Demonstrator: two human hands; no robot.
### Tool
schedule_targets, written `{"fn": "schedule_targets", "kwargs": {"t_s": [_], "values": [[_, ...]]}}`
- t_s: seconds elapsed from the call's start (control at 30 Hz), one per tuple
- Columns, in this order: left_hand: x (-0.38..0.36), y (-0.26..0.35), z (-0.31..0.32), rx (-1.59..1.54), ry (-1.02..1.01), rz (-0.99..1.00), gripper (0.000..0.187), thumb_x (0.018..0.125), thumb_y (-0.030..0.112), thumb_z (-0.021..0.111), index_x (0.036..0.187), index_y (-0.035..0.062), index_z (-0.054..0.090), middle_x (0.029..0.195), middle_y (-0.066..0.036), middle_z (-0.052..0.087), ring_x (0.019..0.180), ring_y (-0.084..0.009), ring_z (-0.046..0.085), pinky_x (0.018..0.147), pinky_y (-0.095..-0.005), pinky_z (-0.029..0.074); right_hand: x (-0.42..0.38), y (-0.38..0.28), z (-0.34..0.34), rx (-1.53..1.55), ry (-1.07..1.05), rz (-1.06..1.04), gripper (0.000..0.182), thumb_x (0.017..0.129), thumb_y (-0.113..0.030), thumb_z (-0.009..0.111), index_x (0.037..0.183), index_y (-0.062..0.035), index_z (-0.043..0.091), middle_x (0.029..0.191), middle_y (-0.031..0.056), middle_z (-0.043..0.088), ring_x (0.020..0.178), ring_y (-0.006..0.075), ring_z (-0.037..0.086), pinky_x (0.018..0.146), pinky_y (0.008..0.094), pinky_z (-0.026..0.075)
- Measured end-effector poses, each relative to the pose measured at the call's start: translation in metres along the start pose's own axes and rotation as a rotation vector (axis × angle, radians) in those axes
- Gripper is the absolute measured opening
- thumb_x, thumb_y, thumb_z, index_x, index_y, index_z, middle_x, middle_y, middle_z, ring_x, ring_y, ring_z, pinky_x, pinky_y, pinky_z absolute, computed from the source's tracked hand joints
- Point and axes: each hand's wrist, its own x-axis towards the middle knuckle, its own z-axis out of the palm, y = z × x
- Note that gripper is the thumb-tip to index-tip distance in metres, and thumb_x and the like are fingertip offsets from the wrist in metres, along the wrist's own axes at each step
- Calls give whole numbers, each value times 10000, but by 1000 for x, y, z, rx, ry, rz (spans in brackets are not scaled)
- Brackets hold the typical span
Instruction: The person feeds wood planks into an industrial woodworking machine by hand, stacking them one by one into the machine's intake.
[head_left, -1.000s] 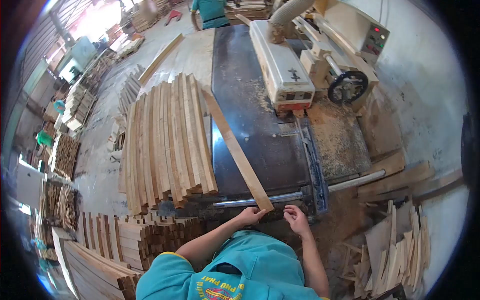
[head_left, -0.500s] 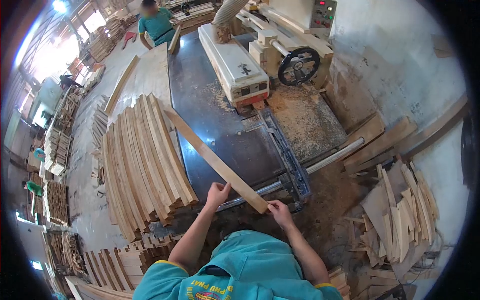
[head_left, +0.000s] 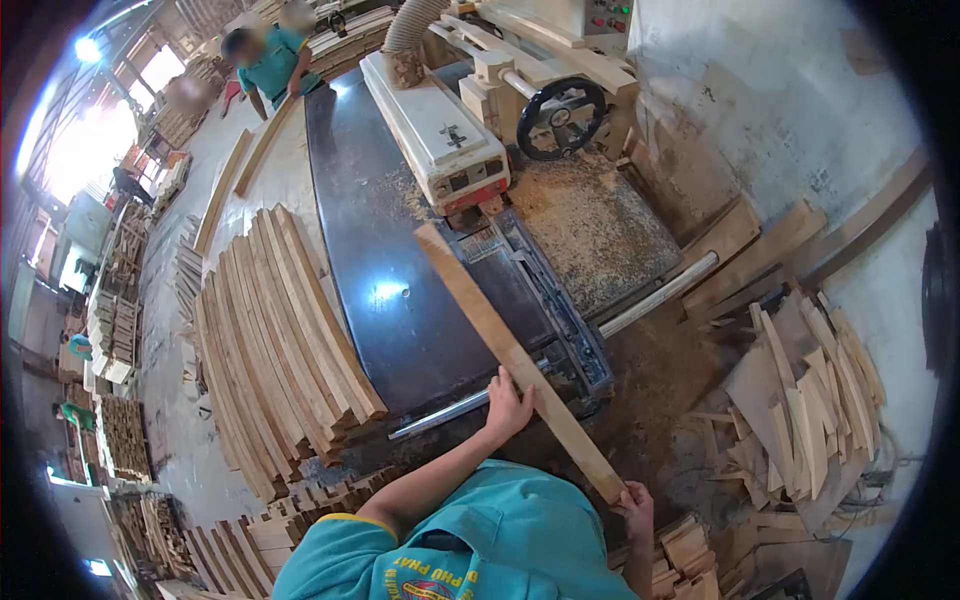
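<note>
A long wooden board (head_left: pixel 510 350) slants across in front of me, its far end above the dark metal machine table (head_left: pixel 350 290). My left hand (head_left: pixel 511 406) grips the board's left edge near mid-length, fingers closed against it. At the near end, my right hand (head_left: pixel 635 510) pinches the board's corner, beside my torso. Just beyond the board's far end stands the white machine housing (head_left: pixel 435 130), with a blue-edged metal guide (head_left: pixel 550 290) running toward me from it.
Left of the table lies a stack of curved boards (head_left: pixel 270 350). Thin offcuts (head_left: pixel 810 400) are piled at right. A black handwheel (head_left: pixel 562 118) and sawdust (head_left: pixel 600 230) are near the wall. A co-worker (head_left: pixel 270 70) handles a strip (head_left: pixel 265 145) at the far end.
The board has moved right, off the stack's edge and toward the metal guide. My right hand has drawn right and back with its near end. The co-worker's strip has swung down left.
</note>
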Motion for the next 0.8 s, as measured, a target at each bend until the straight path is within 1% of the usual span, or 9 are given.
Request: {"fn": "schedule_targets", "kwargs": {"t_s": [0.07, 0.1, 0.17, 0.33, 0.47, 0.63, 0.7, 0.77, 0.8], "values": [[1, 9, 13, -45, -14, 63, 807, 936, 235, 672, 1457, -200, 237, 1215, -335, 494, 1123, -472, 501, 989, -514, 434, -6, 17, -17, 49, 32, 15, 318, 1006, -156, 638, 1285, -22, 568, 1120, 68, 653, 953, 172, 676, 780, 335, 618], [2, 14, 16, -69, -14, 98, 816, 937, 233, 671, 1467, -194, 221, 1221, -328, 494, 1128, -463, 503, 990, -504, 438, -9, 18, -17, 55, 35, 16, 318, 1006, -156, 638, 1285, -22, 568, 1120, 68, 653, 953, 172, 676, 780, 335, 618], [6, 22, 22, -73, -54, 91, 828, 938, 232, 670, 1473, -192, 200, 1217, -323, 492, 1130, -457, 502, 990, -497, 439, -17, 22, -16, 56, 134, -26, 347, 1014, -180, 635, 1302, 1, 571, 1114, 67, 654, 933, 162, 675, 777, 324, 611], [14, 56, 24, -89, -139, 70, 860, 937, 221, 665, 1485, -190, 145, 1200, -315, 485, 1118, -446, 497, 982, -491, 436, -12, 46, -36, 107, 158, -10, 343, 1019, -218, 636, 1275, 8, 608, 1039, 55, 664, 899, 152, 669, 765, 299, 590], [21, 54, 40, -24, -55, 106, 869, 922, 239, 668, 1464, -210, 161, 1183, -316, 486, 1088, -453, 491, 976, -511, 419, -4, 60, -44, 142, 181, 0, 323, 1015, -237, 648, 1241, -7, 627, 989, 42, 667, 871, 142, 662, 774, 290, 575], [37, 55, 37, 77, -1, 116, 881, 909, 297, 675, 1439, -229, 207, 1189, -319, 494, 1095, -468, 487, 983, -531, 408, 0, 40, -15, 195, 238, 62, 275, 1015, -229, 647, 1195, -22, 632, 965, 25, 662, 842, 134, 657, 765, 277, 567], [56, 56, 31, 199, 57, 53, 878, 904, 342, 682, 1432, -217, 259, 1205, -319, 499, 1110, -467, 489, 977, -543, 405, 8, 30, 1, 208, 261, 59, 262, 1015, -228, 646, 1179, -26, 634, 958, 20, 663, 834, 129, 653, 748, 264, 557], [76, 52, 23, 216, 76, 19, 884, 900, 381, 686, 1432, -203, 290, 1214, -311, 506, 1125, -459, 488, 969, -546, 401, 22, 17, 16, 224, 126, 49, 244, 1015, -228, 643, 1152, -25, 630, 930, 5, 664, 829, 122, 646, 711, 256, 526], [86, 47, 19, 248, 72, 20, 890, 902, 391, 685, 1439, -198, 286, 1220, -306, 506, 1131, -456, 485, 968, -549, 397, 28, 15, 23, 218, 121, 49, 244, 1015, -228, 643, 1152, -25, 630, 930, 5, 664, 829, 122, 646, 711, 256, 526]]}}
